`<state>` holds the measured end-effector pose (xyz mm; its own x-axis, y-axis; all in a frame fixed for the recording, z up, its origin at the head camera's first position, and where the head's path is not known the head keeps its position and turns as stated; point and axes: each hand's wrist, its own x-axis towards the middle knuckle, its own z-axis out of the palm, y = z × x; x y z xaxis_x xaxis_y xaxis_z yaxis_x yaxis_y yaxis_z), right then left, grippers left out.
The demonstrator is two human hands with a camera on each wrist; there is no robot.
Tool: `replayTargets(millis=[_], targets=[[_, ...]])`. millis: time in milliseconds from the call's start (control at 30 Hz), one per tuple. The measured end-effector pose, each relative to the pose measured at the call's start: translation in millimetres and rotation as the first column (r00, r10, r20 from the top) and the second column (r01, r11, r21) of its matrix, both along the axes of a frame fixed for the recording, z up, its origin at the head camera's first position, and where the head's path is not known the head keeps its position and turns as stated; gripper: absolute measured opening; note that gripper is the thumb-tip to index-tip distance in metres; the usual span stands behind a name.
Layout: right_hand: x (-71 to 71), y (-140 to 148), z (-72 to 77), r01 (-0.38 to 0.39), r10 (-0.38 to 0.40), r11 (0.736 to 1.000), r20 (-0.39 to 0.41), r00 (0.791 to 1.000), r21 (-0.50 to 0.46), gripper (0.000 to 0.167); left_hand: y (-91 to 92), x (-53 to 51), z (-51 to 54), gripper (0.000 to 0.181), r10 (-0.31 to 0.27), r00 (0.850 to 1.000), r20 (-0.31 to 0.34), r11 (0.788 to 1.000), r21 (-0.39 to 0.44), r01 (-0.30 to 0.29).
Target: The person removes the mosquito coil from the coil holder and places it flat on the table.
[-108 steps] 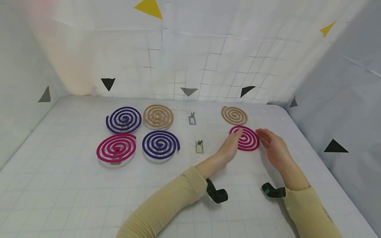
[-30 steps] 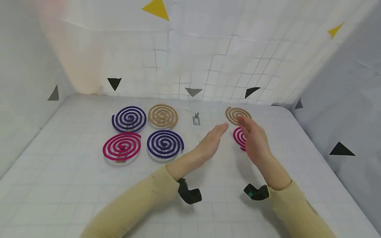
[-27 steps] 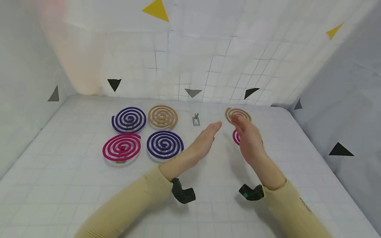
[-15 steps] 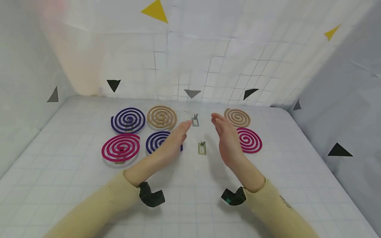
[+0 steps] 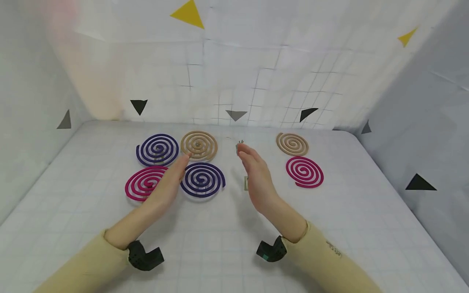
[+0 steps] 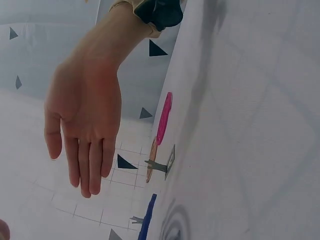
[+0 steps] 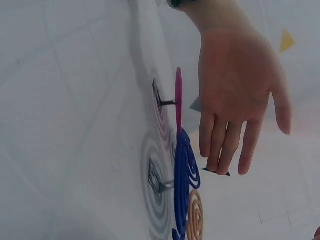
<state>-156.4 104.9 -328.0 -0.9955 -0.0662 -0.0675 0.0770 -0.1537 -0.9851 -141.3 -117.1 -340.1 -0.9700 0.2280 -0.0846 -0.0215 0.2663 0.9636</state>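
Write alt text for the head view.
A person's left hand and right hand, open and empty, hover above a white table. At left are two blue spirals, a tan spiral and a pink spiral; at right, another tan spiral and pink spiral.

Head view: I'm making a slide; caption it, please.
Empty left hand and right hand hover above a white gridded tabletop with magenta spiral coils, blue spiral coils and tan spiral coils.

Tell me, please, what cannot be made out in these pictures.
Head view: part of the left pink coil, behind the left hand.
Head view: most of the nearer bare stand, behind the right hand.
Head view: lettering on the right sleeve, too small to read.
Left wrist view: the blue coil, cut off by the bottom edge.
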Motion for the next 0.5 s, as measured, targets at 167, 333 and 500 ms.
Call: replayTargets(millis=[167, 333, 500], targets=[[6.7, -8, -10.3, -0.016, 0.016, 1.0, 0.01, 1.0, 0.026, 0.044, -7.1, 7.3, -5.0, 0.069, 0.019, 0.999, 0.028, 0.999, 0.025, -0.02], [9.3, -9, -18.3, -0.027, 0.027, 0.997, 0.007, 1.0, 0.075, 0.045, -8.4, 10.4, -6.1, 0.068, 0.03, 0.999, 0.013, 0.998, 0.045, -0.031], [10.6, -9, -21.3, -0.031, 0.03, 0.997, 0.01, 1.0, 0.071, 0.046, -9.5, 10.9, -9.2, 0.066, 0.049, 0.999, 0.0, 0.998, 0.037, -0.049]])
